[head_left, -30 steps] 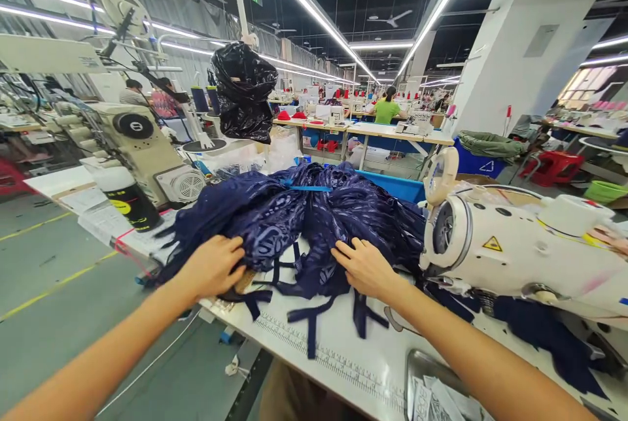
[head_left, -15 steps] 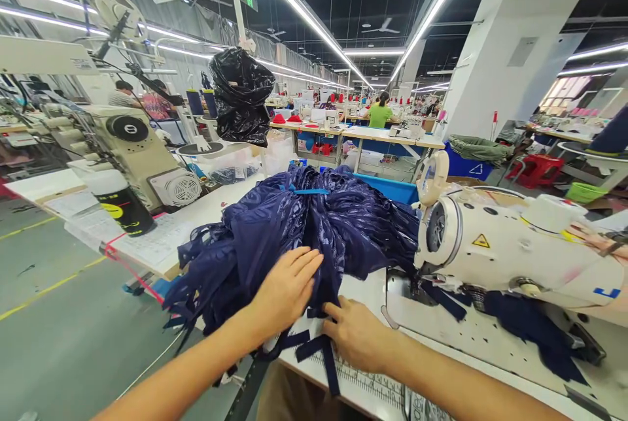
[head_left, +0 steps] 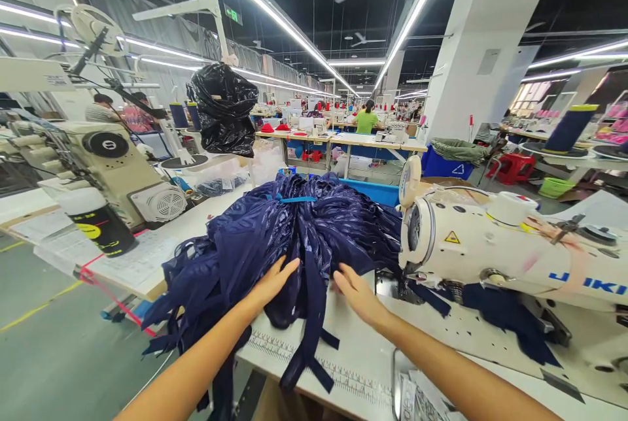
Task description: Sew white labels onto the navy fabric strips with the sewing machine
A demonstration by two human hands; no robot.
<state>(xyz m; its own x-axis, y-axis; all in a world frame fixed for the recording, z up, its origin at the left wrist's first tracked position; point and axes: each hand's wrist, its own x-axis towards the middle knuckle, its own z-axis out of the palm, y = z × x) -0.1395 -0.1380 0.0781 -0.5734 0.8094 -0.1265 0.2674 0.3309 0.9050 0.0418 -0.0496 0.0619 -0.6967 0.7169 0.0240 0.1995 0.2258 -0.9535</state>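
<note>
A big bundle of navy garments with long straps [head_left: 235, 238] lies heaped on the sewing table, gathered at the top by a blue tie [head_left: 297, 199]. My left hand [head_left: 271, 285] rests against the front of the heap, fingers apart, some partly hidden by the cloth. To the right of the hanging navy straps [head_left: 314, 297], my right hand [head_left: 360, 293] has its fingers stretched out close to the cloth, holding nothing visible. Several strap ends spread over the ruler scale [head_left: 353, 375] along the table's front edge.
A white sewing machine [head_left: 471, 238] stands at right, with navy cloth [head_left: 510, 316] beneath its arm. Left are another machine [head_left: 118, 166], a black-labelled bottle [head_left: 101, 225] and a black plastic bag [head_left: 223, 110]. A person in green [head_left: 366, 121] sits farther back.
My hands have moved apart and off the strap ends at the front edge. The straps now hang down the middle of the heap. The camera view has turned slightly right.
</note>
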